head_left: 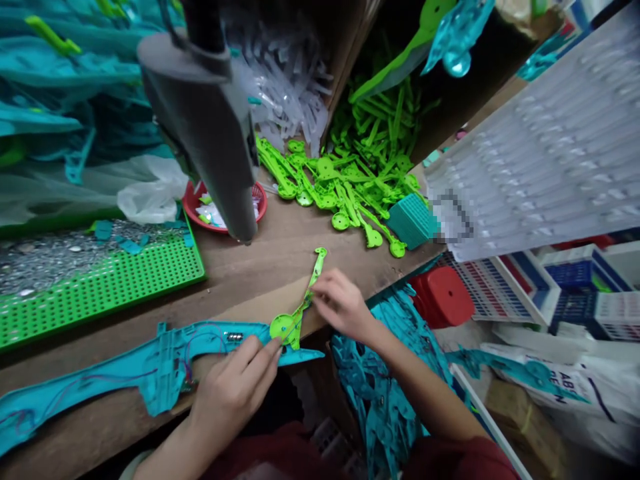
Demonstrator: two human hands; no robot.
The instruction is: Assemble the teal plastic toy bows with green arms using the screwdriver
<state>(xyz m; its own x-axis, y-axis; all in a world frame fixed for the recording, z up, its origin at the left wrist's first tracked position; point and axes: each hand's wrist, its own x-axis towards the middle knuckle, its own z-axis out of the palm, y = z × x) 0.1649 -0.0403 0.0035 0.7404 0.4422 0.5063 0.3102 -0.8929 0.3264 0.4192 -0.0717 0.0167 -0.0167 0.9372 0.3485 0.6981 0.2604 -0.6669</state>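
A lime-green plastic part (284, 327), with a round disc at one end and a long narrow arm, lies across the tip of a turquoise toy-sword half shell (165, 363). My left hand (237, 380) has its fingers pressed together, the fingertips on the edge of the disc. Along the narrow arm, my right hand (343, 303) pinches the same green part; its exact fingertip contact is partly hidden. Thin wires and a small metal spring-like piece (233, 337) show inside the turquoise shell, which rests along the table's front edge.
Ahead lies a heap of lime-green parts (325, 183) beside a turquoise block (413, 220). A grey tool (205, 133) hangs over a red basket (189, 207). At left stands a green tray (150, 273) of screws; below right, a pile of turquoise shells (390, 373) and a red stool (450, 297).
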